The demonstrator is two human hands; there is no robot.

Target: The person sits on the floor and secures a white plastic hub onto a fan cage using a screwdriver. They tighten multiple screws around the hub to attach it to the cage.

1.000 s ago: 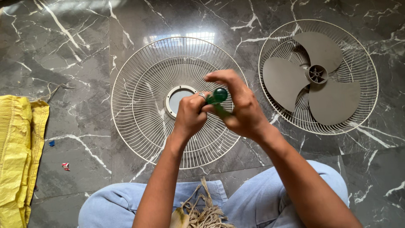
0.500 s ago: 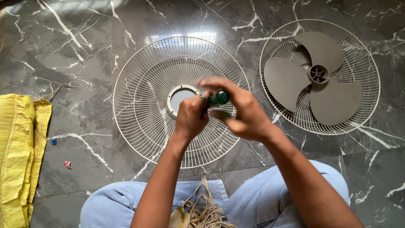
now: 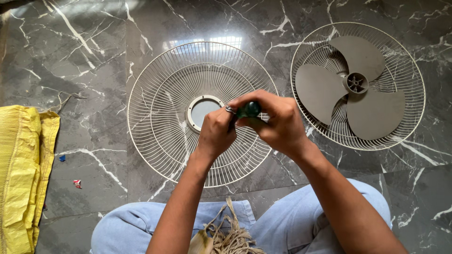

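Note:
Both hands meet over the middle of the floor around a small green round-headed object (image 3: pixel 248 110), probably a tool handle. My left hand (image 3: pixel 215 131), with a ring on one finger, grips its lower part from the left. My right hand (image 3: pixel 278 123) curls over it from the right, fingers wrapped on its top. Beneath the hands lies a white wire fan guard (image 3: pixel 160 113) with a round centre ring (image 3: pixel 202 109). To the right a second wire guard (image 3: pixel 409 70) carries a grey three-blade fan propeller (image 3: pixel 353 87).
Dark marble floor with white veins all around. A yellow woven sack (image 3: pixel 21 169) lies at the left edge, small scraps (image 3: pixel 76 183) beside it. My knees in light blue trousers (image 3: pixel 122 230) are at the bottom, with a bundle of frayed rope (image 3: pixel 226 235) between them.
My right hand's fingers have closed down further over the green object; before, they were raised and spread above it. Both hands shifted slightly right. The guards and blade have not moved.

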